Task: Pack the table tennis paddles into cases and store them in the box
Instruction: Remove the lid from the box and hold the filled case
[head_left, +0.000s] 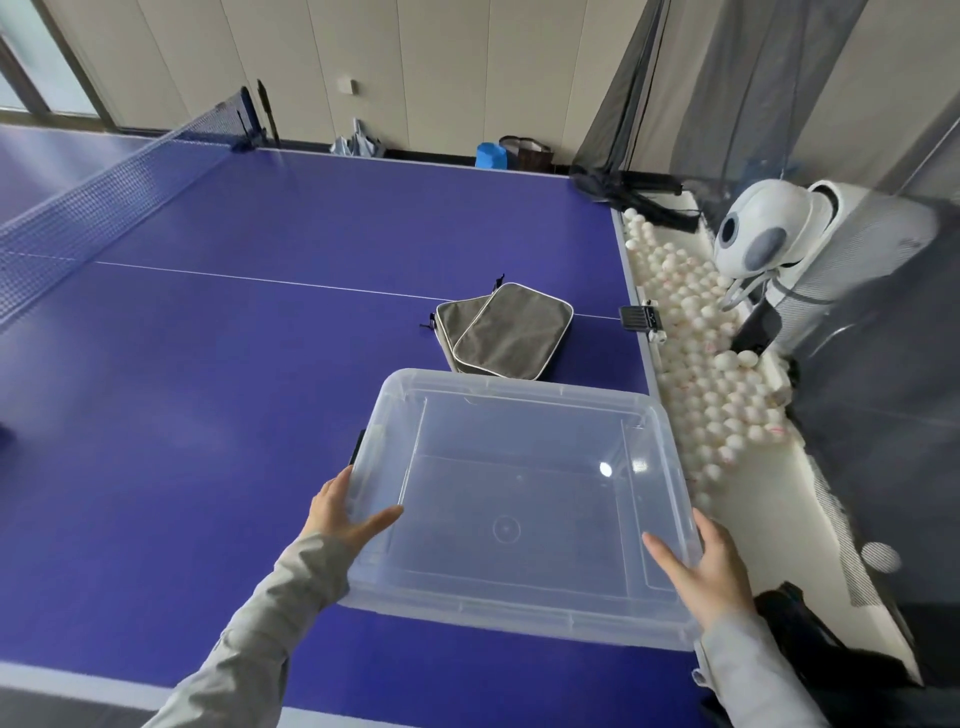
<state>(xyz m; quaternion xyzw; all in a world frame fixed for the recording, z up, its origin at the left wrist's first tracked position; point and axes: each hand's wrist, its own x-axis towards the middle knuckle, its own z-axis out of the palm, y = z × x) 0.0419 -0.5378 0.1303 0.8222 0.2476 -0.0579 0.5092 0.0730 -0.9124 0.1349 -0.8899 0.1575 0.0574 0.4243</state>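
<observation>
A clear plastic box (519, 395) sits on the blue table tennis table (208, 389), near its right edge, with nothing inside. My left hand (340, 512) grips the box's left rim, thumb on the inside wall. My right hand (711, 569) grips the right rim the same way. Just beyond the box lie two grey paddle cases (506, 332), one stacked partly over the other, both zipped. No paddles show.
The net (104, 192) crosses the table at the far left. Along the table's right edge runs a white tray of several white balls (696, 374), with a white ball machine (763, 234) and dark netting behind it. Bags sit on the floor by the far wall.
</observation>
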